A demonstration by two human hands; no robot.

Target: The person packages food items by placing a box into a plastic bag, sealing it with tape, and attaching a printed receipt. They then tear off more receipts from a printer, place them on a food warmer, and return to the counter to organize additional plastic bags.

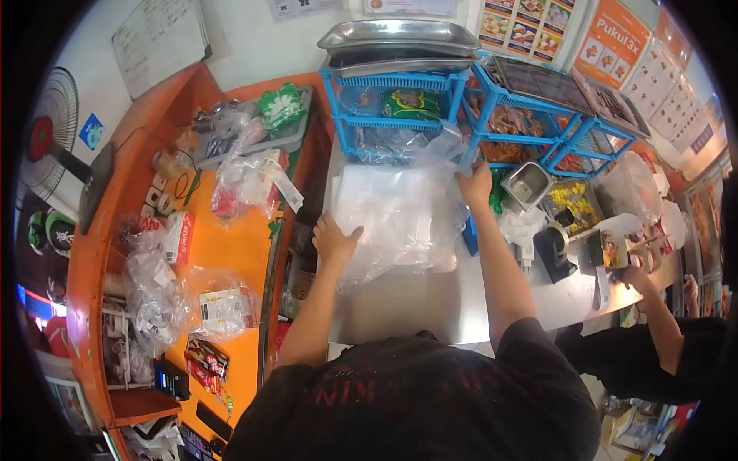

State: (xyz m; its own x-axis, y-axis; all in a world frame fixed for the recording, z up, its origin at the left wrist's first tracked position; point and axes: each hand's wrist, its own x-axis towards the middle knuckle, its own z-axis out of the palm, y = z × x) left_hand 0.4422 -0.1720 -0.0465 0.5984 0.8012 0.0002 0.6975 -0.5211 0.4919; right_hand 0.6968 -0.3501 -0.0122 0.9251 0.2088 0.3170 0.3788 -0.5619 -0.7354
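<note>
A stack of clear plastic bags lies flat on the steel counter in front of me. My left hand rests at the stack's left edge, its fingers spread and thumb apart, gripping nothing. At the upper right, my right hand is closed, with its fingertips on the edge of a loose, crumpled clear plastic bag. That bag rises from the back of the stack toward the blue racks. The exact pinch is partly hidden by the hand.
Blue plastic racks with metal trays on top stand behind the bags. Right of me are a metal container, a tray of yellow pieces and a tape dispenser. A co-worker's hand reaches in there. An orange counter stands left.
</note>
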